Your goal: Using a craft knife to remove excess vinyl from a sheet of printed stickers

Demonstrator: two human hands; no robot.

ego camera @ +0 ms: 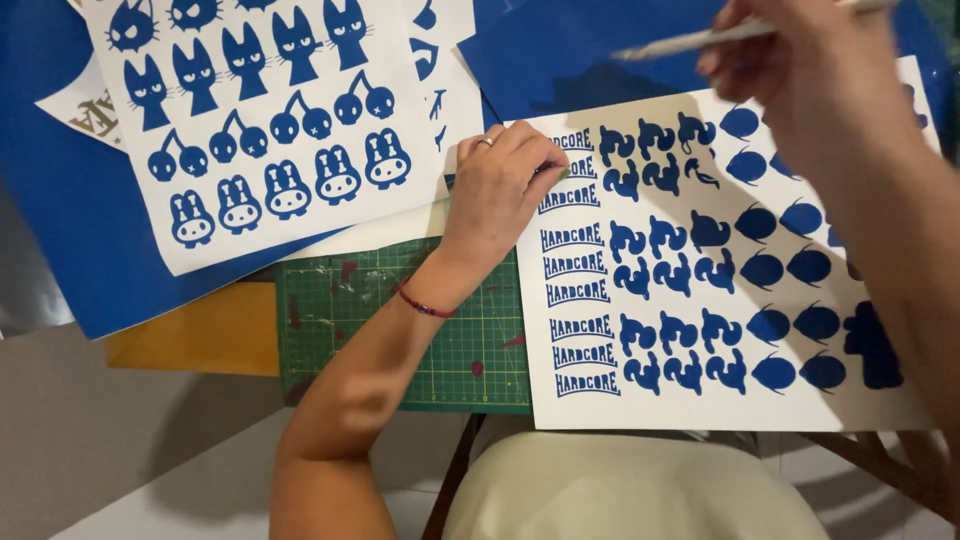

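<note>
Pressing down on the white decal sheet (pixel 700 400), the left hand (pixel 500 190) lay palm-down with fingers curled together, fingertips on the sheet's upper-left corner beside the lettered decals. A ring sat on 1 finger and a red cord bracelet (pixel 425 305) circled the wrist. The right hand (pixel 800 90) hovered above the sheet's upper right, fingers closed around a slim white pen-shaped tool (pixel 690 40), its tip pointing left and clear of the sheet. That sheet was matte white backing covered with glossy blue cut vinyl: rows of lettering, curled animal shapes and round blobs. It lay at right, partly over a green gridded cutting mat (pixel 400 330) stained with dark red spots. A 2nd white sheet (pixel 260 120) at upper left carried blue cat heads, skull cherries and rabbit faces, resting on plain blue vinyl (pixel 70 200). An orange board (pixel 200 335) showed beside the mat.
</note>
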